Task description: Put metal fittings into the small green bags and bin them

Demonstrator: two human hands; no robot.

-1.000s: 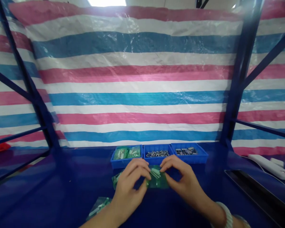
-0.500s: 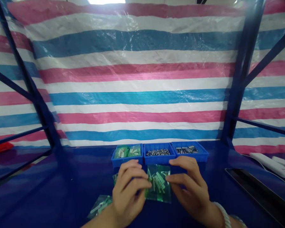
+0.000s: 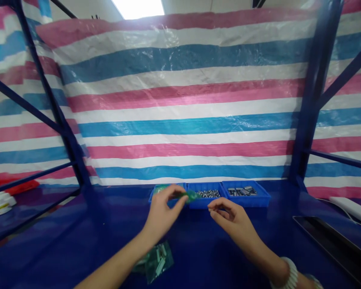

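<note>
My left hand (image 3: 167, 212) pinches a green plastic bag (image 3: 192, 196) between thumb and fingers, in front of the left and middle bins. What lies inside that bag is hard to see at this angle. My right hand (image 3: 231, 218) is closed, thumb against fingertips, just right of the bag and not touching it. Whether something small is between those fingertips I cannot make out. Below my left forearm, another green plastic bag (image 3: 159, 261) with pale strip-like pieces lies on the table, and a further bag is partly hidden by the arm.
Three blue bins stand in a row: the left bin (image 3: 152, 192) holds green bags, the middle bin (image 3: 198, 204) small metal parts, the right bin (image 3: 252, 202) grey metal pieces. A dark flat device (image 3: 327, 245) lies right on the blue table (image 3: 108, 241). White bottles (image 3: 0, 204) stand far left.
My left hand has lifted the bag up and away toward the bins. My right hand has let go of it and closed its fingers. The view has tilted and shifted left.
</note>
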